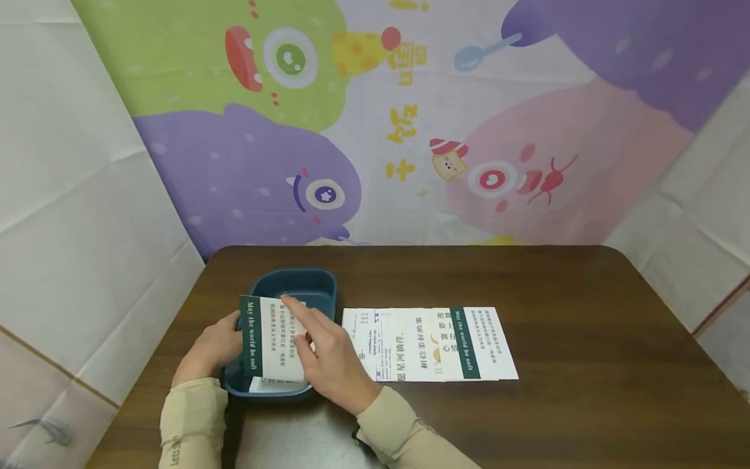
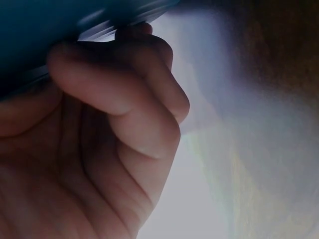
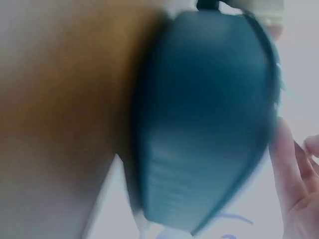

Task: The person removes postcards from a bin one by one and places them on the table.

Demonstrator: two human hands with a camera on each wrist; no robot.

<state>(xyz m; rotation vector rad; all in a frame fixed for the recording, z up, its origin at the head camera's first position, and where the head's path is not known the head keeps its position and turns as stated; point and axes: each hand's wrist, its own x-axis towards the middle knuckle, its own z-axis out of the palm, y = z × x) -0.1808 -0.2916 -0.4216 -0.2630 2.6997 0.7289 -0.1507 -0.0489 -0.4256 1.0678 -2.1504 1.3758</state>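
Note:
A deep blue tray [image 1: 316, 280] sits on the left of the table, with white paper [image 1: 278, 385] inside it. My left hand [image 1: 212, 345] grips the tray's left side; in the left wrist view its bent fingers [image 2: 144, 104] meet the blue wall. Over the tray, a white card with a green band [image 1: 252, 335] is held by my right hand [image 1: 334, 361] at its right edge. The band reads "May the world be soft". The right wrist view shows the tray's outer side [image 3: 204, 119] with right-hand fingers [image 3: 286, 164] beside it; the card is not clear there.
To the right of the tray, several printed cards [image 1: 430, 345] lie overlapped in a row, the rightmost with a similar green band. The brown table [image 1: 574, 312] extends beyond them. Behind it hangs a cartoon cloth [image 1: 375, 163], with white sheets [image 1: 76, 163] at the sides.

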